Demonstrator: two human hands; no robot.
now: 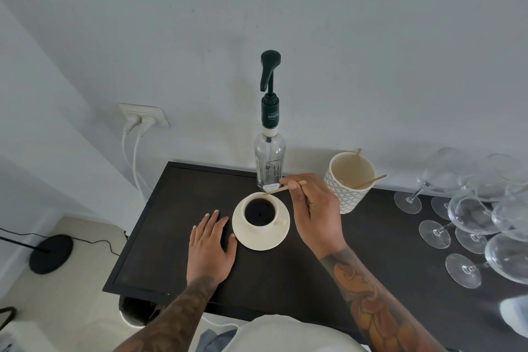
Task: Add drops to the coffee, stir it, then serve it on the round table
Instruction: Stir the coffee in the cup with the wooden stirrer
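The left hand [211, 248] lies flat and open on the dark table [160, 237], at nine o'clock of the saucer [258, 238], likely to steady it. The cup [260, 213] of black coffee sits on that saucer. At two o'clock, the right hand [317, 208] pinches a wooden stirrer [281, 189] angled toward the rim, ready for stirring. At twelve stands the pump bottle [270, 151].

wall [314, 8]: pale grey | socket [144, 114]: double | floor [71, 280]: perhaps tiled
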